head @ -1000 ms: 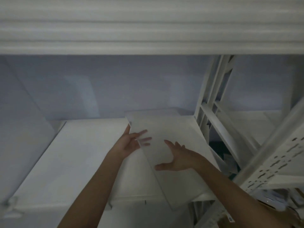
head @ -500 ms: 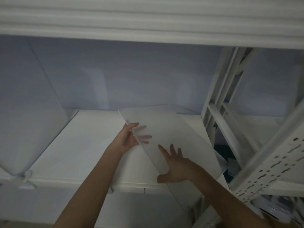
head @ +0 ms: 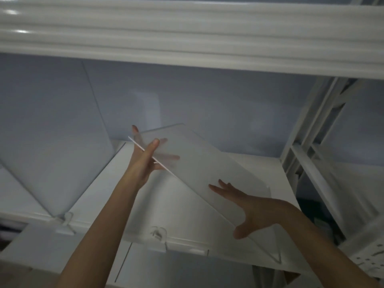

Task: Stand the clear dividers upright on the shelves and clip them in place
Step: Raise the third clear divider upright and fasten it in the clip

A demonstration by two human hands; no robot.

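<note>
A clear divider (head: 203,169) is tilted above the white shelf (head: 99,196), its left edge raised, its near corner past the shelf's front edge. My left hand (head: 145,161) grips that raised edge, thumb on top and fingers showing through the plastic. My right hand (head: 251,206) lies flat and spread against the divider's lower right face. A second clear divider (head: 52,142) stands upright at the left, held at the front by a clear clip (head: 66,220). Another clear clip (head: 159,233) sits on the shelf's front lip below the tilted divider.
The shelf above (head: 187,38) overhangs close over the work space. White perforated uprights and braces (head: 311,146) bound the bay on the right. A pale back panel (head: 207,113) closes the rear.
The divider went from lying nearly flat on the shelf to tilted up on its left edge, my left hand rising with it. The view shifted, bringing the left divider and clips into sight.
</note>
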